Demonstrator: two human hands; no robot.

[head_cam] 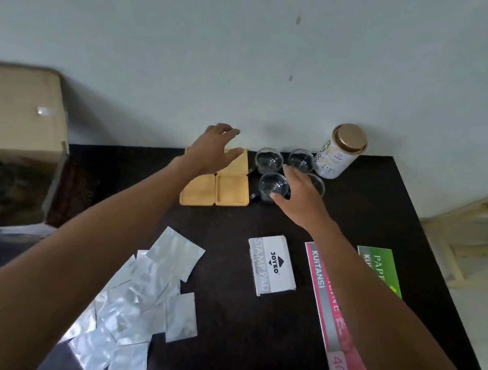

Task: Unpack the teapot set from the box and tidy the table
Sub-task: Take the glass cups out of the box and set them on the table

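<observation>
Several small glass cups stand at the far side of the black table point(252, 348); two at the back point(269, 160) point(301, 159), one nearer point(273, 185), and one point(319, 183) mostly hidden behind my right hand. My right hand point(297, 198) curls around the nearest cup with thumb and fingers touching its sides. Yellow wooden coasters point(232, 190) lie in a square group to the left of the cups. My left hand point(214, 149) hovers over the far coasters with fingers spread, holding nothing. A cardboard box point(15, 117) stands at the left.
A white tin with a gold lid point(339, 152) stands by the wall behind the cups. Several silver foil packets point(141, 297) are scattered front left. A stamp pad box point(271, 265), a pink receipt book point(330, 313) and a green booklet point(383, 266) lie near the front right.
</observation>
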